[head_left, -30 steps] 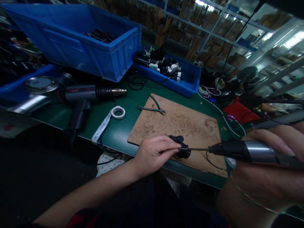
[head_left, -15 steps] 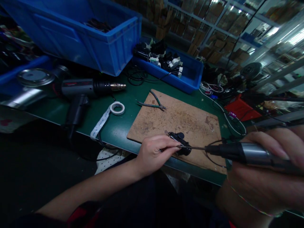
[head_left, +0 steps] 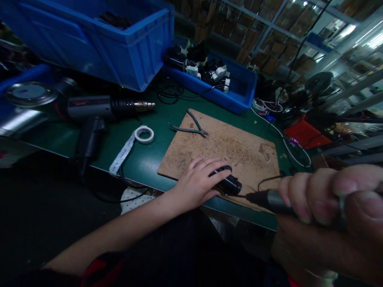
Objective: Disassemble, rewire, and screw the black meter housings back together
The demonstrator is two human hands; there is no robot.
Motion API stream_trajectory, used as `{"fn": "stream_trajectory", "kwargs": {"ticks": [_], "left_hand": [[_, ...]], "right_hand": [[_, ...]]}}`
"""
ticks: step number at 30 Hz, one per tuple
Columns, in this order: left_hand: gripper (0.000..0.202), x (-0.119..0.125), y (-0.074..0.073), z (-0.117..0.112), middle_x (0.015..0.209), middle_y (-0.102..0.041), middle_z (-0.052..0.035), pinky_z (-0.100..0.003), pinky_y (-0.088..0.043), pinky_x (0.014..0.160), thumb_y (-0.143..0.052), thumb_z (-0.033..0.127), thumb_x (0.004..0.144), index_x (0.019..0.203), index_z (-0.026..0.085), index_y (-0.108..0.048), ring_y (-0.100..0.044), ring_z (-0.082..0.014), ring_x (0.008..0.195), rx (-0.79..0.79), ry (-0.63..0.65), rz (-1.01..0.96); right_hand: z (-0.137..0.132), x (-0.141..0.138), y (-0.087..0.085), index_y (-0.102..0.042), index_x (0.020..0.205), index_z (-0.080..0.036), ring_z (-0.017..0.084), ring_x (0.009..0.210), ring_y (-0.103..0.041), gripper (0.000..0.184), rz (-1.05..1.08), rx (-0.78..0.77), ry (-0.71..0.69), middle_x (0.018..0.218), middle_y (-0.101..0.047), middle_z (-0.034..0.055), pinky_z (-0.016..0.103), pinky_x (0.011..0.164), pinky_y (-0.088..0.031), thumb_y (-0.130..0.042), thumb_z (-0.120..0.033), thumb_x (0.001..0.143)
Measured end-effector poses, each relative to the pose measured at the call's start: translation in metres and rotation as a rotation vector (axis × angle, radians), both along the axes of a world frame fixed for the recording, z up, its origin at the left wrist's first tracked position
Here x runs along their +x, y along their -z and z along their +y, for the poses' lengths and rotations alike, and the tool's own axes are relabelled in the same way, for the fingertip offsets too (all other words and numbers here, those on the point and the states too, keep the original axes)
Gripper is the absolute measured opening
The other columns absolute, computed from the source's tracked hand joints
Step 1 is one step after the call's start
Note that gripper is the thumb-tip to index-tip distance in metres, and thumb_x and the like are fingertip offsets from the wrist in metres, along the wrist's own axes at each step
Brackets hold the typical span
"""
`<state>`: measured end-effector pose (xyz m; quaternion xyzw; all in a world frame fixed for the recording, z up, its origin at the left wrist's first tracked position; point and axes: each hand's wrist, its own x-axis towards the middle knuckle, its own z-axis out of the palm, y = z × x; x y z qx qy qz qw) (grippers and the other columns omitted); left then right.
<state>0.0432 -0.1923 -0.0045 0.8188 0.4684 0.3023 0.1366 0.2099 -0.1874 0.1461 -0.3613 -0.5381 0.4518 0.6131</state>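
My left hand (head_left: pixel 198 182) lies over a small black part (head_left: pixel 228 183) at the near edge of the brown work board (head_left: pixel 239 153), fingers curved around it and holding it down. My right hand (head_left: pixel 326 211) is wrapped around a dark pen-shaped power tool (head_left: pixel 265 198). The tool's thin tip points left and meets the black part from the right. A thin black cord (head_left: pixel 267 180) loops on the board just behind the tool.
Pliers (head_left: pixel 190 128) lie on the board's far corner. A roll of white tape (head_left: pixel 144 134) and a heat gun (head_left: pixel 101 109) sit left on the green bench. Blue bins (head_left: pixel 125 48) and a blue tray of parts (head_left: pixel 239 95) stand behind; a red box (head_left: pixel 305 137) and wires right.
My left hand went from pinching beside the tool tip to covering the black part. My right hand regripped the tool into a fist, and the tip dropped lower on the part.
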Motion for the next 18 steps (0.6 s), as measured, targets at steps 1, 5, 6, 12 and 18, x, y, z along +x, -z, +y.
{"fn": "stream_trajectory", "kwargs": {"ticks": [1, 5, 6, 12, 18], "left_hand": [[0.052, 0.000, 0.000, 0.000, 0.153, -0.048, -0.0063, -0.052, -0.025, 0.119, -0.067, 0.033, 0.092, 0.141, 0.029, -0.049, -0.038, -0.0254, 0.145, -0.001, -0.001, -0.001], [0.049, 0.001, 0.000, 0.002, 0.151, -0.050, -0.0064, -0.050, -0.028, 0.118, -0.065, 0.032, 0.093, 0.139, 0.029, -0.050, -0.042, -0.0251, 0.142, 0.010, 0.000, -0.010], [0.048, 0.001, 0.001, 0.003, 0.151, -0.050, -0.0068, -0.050, -0.029, 0.117, -0.064, 0.032, 0.094, 0.139, 0.028, -0.050, -0.044, -0.0250, 0.140, 0.013, 0.002, -0.012], [0.045, -0.001, 0.010, 0.009, 0.146, -0.053, -0.0081, -0.045, -0.040, 0.104, -0.056, 0.039, 0.098, 0.140, 0.026, -0.049, -0.052, -0.0252, 0.130, 0.030, 0.041, -0.008], [0.046, -0.003, 0.010, 0.012, 0.144, -0.054, -0.0080, -0.045, -0.042, 0.096, -0.053, 0.043, 0.098, 0.142, 0.029, -0.047, -0.053, -0.0265, 0.126, 0.018, 0.061, 0.037]], "right_hand": [[0.001, -0.003, 0.002, -0.056, 0.072, -0.019, 0.008, 0.037, -0.041, 0.019, -0.002, -0.001, -0.007, 0.047, -0.045, -0.0086, 0.029, 0.042, -0.036, -0.074, -0.026, 0.076], [0.004, -0.004, 0.007, -0.058, 0.075, -0.019, 0.009, 0.040, -0.045, 0.017, -0.047, 0.002, -0.055, 0.051, -0.047, -0.0074, 0.031, 0.044, -0.040, -0.073, -0.026, 0.079], [0.004, -0.004, 0.008, -0.058, 0.075, -0.020, 0.010, 0.040, -0.045, 0.018, -0.060, -0.007, -0.075, 0.051, -0.047, -0.0072, 0.031, 0.045, -0.040, -0.073, -0.026, 0.080], [0.007, 0.000, 0.007, -0.053, 0.066, -0.021, 0.010, 0.041, -0.045, 0.027, -0.136, -0.078, -0.218, 0.050, -0.048, -0.0051, 0.031, 0.048, -0.040, -0.069, -0.028, 0.087], [0.013, 0.005, 0.007, -0.059, 0.070, -0.023, 0.012, 0.042, -0.047, 0.024, -0.232, -0.108, -0.332, 0.052, -0.052, -0.0034, 0.032, 0.046, -0.040, -0.071, -0.034, 0.089]]}}
